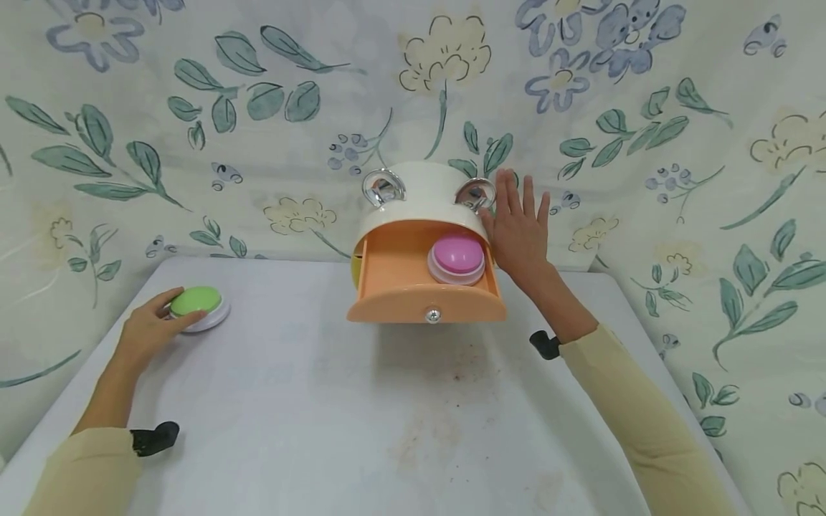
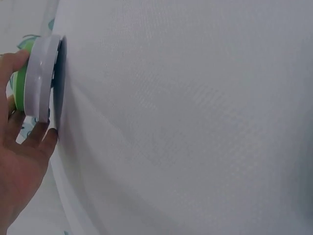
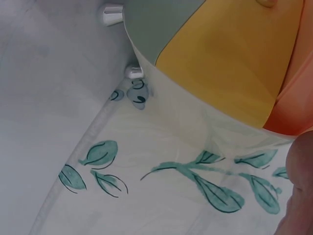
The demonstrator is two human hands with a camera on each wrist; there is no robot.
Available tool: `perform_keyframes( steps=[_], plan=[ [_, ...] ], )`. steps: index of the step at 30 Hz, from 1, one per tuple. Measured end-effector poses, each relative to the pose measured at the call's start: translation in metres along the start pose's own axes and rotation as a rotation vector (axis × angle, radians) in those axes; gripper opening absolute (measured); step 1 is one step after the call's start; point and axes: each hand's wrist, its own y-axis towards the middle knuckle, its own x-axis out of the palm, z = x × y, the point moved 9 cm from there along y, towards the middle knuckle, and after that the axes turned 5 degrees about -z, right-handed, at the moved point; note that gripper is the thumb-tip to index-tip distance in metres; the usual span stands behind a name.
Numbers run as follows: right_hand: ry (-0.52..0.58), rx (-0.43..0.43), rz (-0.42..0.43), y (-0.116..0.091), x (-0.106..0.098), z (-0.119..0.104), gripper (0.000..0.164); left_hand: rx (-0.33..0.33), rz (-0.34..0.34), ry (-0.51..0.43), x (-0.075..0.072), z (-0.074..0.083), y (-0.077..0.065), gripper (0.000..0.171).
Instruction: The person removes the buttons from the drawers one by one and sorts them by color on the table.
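My left hand (image 1: 147, 328) grips a round push button with a green top (image 1: 196, 301) and a white base, thumb and fingers around its rim. In the left wrist view the white base (image 2: 40, 81) is tilted, its underside close over the table. My right hand (image 1: 520, 233) has straight fingers and rests along the right side of a small rounded white cabinet (image 1: 419, 188). The cabinet's orange drawer (image 1: 393, 269) is pulled out. Inside it, towards the right, lies a similar button with a pink top (image 1: 459, 254). Only part of my right thumb (image 3: 301, 156) shows in the right wrist view.
Two silver rings (image 1: 383, 188) stand on the cabinet's top. Its front also has a yellow panel (image 3: 230, 58) and a green panel (image 3: 156, 24), with silver feet (image 3: 112, 14) below. The white table (image 1: 277, 401) has brownish stains; a flowered cloth (image 1: 290, 143) hangs behind.
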Motion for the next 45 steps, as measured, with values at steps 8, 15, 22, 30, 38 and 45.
perform_keyframes(
  steps=[8,15,22,30,38,45],
  plan=[
    [-0.005,0.001,-0.014,0.000,0.000,0.002,0.070,0.048,-0.005,0.003,0.003,0.004,-0.003,0.088],
    [0.017,0.005,-0.026,0.002,0.002,0.000,0.070,0.055,0.051,-0.062,-0.002,0.005,-0.005,0.087],
    [0.016,-0.003,-0.011,0.001,0.002,-0.001,0.069,0.170,0.170,-0.118,-0.017,0.050,-0.013,0.081],
    [0.004,-0.014,0.021,-0.001,-0.002,0.000,0.068,0.405,0.178,-0.140,-0.009,0.159,-0.035,0.064],
    [0.012,-0.013,0.011,-0.001,0.000,0.000,0.069,0.667,0.015,-0.268,0.029,0.270,-0.076,0.059],
    [0.000,-0.013,0.017,-0.001,0.000,0.000,0.069,0.768,-0.150,-0.250,0.074,0.330,-0.087,0.056]
  ],
)
